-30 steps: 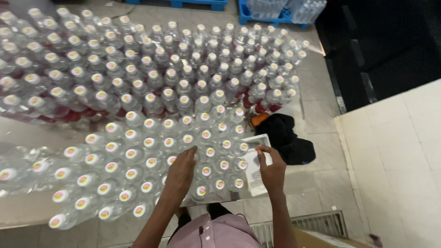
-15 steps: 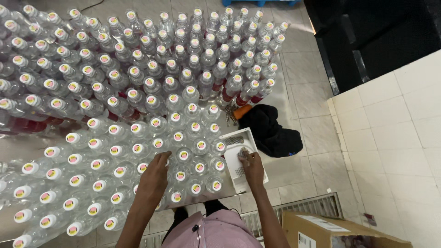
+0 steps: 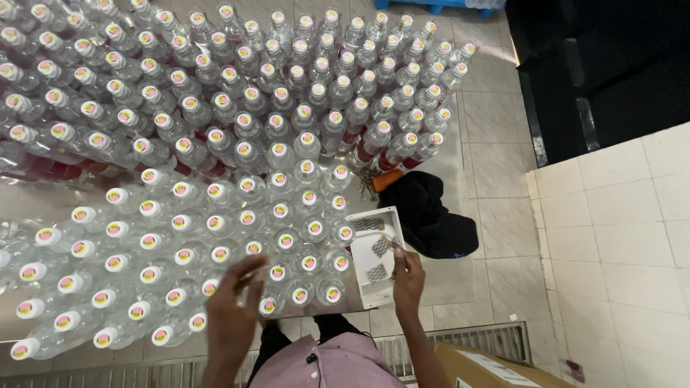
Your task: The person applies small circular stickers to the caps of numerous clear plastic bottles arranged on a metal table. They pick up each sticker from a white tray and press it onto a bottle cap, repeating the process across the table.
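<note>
Glossy clear plastic bottles, smooth white plastic tray, matt black cloth.

Clear plastic bottles carry white caps marked pink and yellow. Just right of those bottles, a white rectangular plastic tray holds grey, hatch-patterned foil pieces. Further right lies a black cloth bundle on pale beige marbled floor tiles. Below the bottles, a pink shirt.

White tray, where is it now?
In the head view, the white tray sits right of the capped bottles, under the right hand.
</note>
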